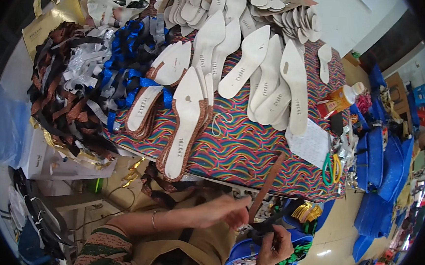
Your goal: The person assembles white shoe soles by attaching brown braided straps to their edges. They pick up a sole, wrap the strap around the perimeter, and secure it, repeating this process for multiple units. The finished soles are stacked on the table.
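My left hand [224, 210] reaches rightward below the table's front edge, fingers pinched on a dark strap piece [261, 228]. My right hand [275, 245] comes up from below and grips the same dark strap from the other side, above a blue basket [243, 253] of scraps. A brown strip [268, 185] hangs over the table edge just above both hands. On the table, a copper-edged pointed sole [183, 125] juts over the front edge, close to my left hand.
The wavy multicoloured table [250, 155] holds several white pointed insoles [256, 71], a heap of blue, black, silver and brown straps [93, 75], an orange glue bottle [340, 98], green-handled scissors [329, 169] and paper. Blue bags [383, 164] stand at right; a gold bag [50, 18] at far left.
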### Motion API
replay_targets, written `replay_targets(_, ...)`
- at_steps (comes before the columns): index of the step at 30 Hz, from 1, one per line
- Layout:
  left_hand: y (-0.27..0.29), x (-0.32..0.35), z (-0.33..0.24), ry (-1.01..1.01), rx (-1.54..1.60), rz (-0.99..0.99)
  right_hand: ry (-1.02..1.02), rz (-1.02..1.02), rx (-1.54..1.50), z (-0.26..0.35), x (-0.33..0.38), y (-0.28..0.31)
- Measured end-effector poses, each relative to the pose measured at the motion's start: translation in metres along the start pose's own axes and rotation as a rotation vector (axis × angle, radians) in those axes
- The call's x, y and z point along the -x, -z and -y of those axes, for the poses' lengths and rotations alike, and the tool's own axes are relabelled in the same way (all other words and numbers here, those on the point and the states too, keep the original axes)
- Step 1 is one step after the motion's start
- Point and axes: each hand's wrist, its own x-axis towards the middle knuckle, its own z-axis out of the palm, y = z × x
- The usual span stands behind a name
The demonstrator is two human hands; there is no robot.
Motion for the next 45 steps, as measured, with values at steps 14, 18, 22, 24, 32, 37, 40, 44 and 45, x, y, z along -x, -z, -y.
replay_targets(14, -0.031, 0.0, -0.075, -0.65, 0.164, -0.072, 0.367, 0.142, 0.148, -0.036, 0.07, -0.006)
replay_targets(18, -0.033, 0.003, -0.088, -0.759, 0.045, -0.178, 0.002, 0.434, -0.048, -0.054, 0.086, -0.012)
replay_targets(22, -0.047, -0.002, -0.091, -0.754, -0.056, -0.242, 0.011, 0.64, -0.132, -0.073, 0.059, -0.024)
replay_targets(24, -0.05, -0.003, -0.088, -0.646, -0.163, -0.202, -0.164, 0.45, -0.398, -0.062, 0.023, -0.03)
replay_targets(32, -0.058, -0.02, -0.066, -0.211, 0.157, 0.252, -0.34, 0.639, -1.566, -0.01, -0.109, -0.057)
replay_targets(37, -0.063, -0.032, -0.084, -0.332, -0.275, 0.047, -0.355, 0.348, -1.441, -0.021, -0.132, -0.06)
replay_targets(40, -0.052, -0.052, -0.114, -0.742, -1.196, -0.401, -0.295, 0.027, -1.032, -0.025, -0.184, -0.044)
replay_targets(44, -0.022, -0.099, -0.154, -1.001, -1.904, -0.799, 0.084, -0.092, -0.617, -0.076, -0.237, -0.087)
replay_targets(45, -0.007, -0.109, -0.152, -0.957, -1.907, -0.8, 0.068, 0.017, -0.519, -0.076, -0.242, -0.091)
